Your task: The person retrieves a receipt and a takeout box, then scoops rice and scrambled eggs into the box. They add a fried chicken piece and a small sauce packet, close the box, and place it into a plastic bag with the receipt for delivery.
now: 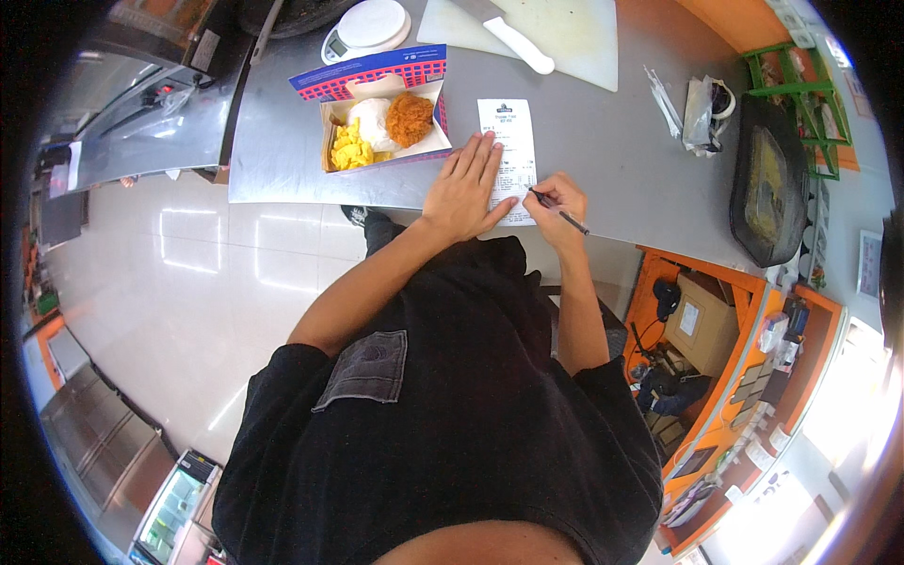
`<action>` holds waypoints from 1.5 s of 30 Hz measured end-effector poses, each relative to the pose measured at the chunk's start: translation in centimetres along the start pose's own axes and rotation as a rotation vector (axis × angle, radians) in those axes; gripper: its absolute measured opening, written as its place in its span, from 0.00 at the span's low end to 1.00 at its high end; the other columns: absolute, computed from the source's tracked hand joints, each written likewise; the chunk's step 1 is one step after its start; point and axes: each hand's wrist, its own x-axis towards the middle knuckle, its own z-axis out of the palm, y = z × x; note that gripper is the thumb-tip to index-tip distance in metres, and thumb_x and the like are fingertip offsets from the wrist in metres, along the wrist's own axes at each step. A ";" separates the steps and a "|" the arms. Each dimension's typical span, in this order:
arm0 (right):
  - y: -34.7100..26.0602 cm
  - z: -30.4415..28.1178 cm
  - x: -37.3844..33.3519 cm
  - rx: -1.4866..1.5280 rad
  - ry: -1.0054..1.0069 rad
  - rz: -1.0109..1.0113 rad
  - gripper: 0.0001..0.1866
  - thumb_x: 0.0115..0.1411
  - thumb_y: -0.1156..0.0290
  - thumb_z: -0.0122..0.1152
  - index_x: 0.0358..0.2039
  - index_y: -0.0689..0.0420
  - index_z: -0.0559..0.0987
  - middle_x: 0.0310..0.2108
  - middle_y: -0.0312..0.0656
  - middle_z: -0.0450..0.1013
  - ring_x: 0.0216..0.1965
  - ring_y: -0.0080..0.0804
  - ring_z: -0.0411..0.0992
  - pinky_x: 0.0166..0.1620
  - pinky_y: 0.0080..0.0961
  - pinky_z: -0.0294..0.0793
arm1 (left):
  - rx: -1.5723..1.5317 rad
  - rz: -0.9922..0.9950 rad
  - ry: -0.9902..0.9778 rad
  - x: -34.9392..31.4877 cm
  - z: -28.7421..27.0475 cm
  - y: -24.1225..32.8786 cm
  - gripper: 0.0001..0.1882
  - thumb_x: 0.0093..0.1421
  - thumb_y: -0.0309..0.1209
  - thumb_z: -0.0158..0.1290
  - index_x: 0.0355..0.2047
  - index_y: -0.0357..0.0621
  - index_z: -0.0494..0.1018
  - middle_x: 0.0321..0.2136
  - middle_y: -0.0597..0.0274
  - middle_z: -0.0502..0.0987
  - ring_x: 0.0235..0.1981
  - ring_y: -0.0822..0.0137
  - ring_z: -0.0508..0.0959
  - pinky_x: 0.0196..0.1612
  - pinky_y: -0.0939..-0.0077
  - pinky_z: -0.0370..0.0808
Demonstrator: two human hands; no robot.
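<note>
A long white receipt [508, 141] with printed lines lies on the steel table [574, 122]. My left hand [465, 191] rests flat on the receipt's left side, its fingers stretched out. In my right hand [557, 209] is a dark pen [573, 223], pinched near its tip, which points at the receipt's lower right part. Just left of my left hand stands an open blue and red meal box [414, 66]. Inside it are a piece of breaded fried chicken [410, 120], a mound of white rice [371, 124] and yellow scrambled egg [351, 151].
A white kitchen scale [370, 26] stands behind the box. Farther back, a white-handled knife [520, 44] lies on a white cutting board [584, 47]. A dark bag [770, 179] and a tape roll [721, 99] sit at the right. Below is an orange shelf unit [650, 282].
</note>
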 end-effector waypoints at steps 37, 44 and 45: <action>-1.9 -1.2 1.4 -0.051 -0.378 0.004 0.07 0.44 0.79 0.64 0.24 0.63 0.75 0.22 0.37 0.70 0.23 0.19 0.68 0.26 0.18 0.66 | 0.011 -0.003 -0.052 0.1 -0.2 -0.3 0.52 0.51 0.64 0.48 0.60 0.27 0.55 0.63 0.39 0.54 0.65 0.48 0.54 0.64 0.58 0.52; -2.4 1.3 3.4 -0.131 -0.128 -0.104 0.06 0.43 0.80 0.64 0.23 0.61 0.75 0.23 0.40 0.69 0.23 0.27 0.70 0.26 0.22 0.67 | -0.004 -0.016 -0.071 0.2 0.0 -0.3 0.53 0.52 0.65 0.47 0.61 0.28 0.54 0.64 0.39 0.53 0.66 0.48 0.53 0.65 0.58 0.52; -1.6 0.6 2.7 -0.134 -0.165 -0.094 0.07 0.41 0.80 0.64 0.22 0.62 0.73 0.21 0.40 0.67 0.21 0.27 0.68 0.26 0.22 0.67 | -0.007 -0.010 -0.074 0.1 -0.1 -0.4 0.53 0.52 0.65 0.47 0.61 0.28 0.54 0.64 0.39 0.53 0.66 0.48 0.53 0.65 0.58 0.52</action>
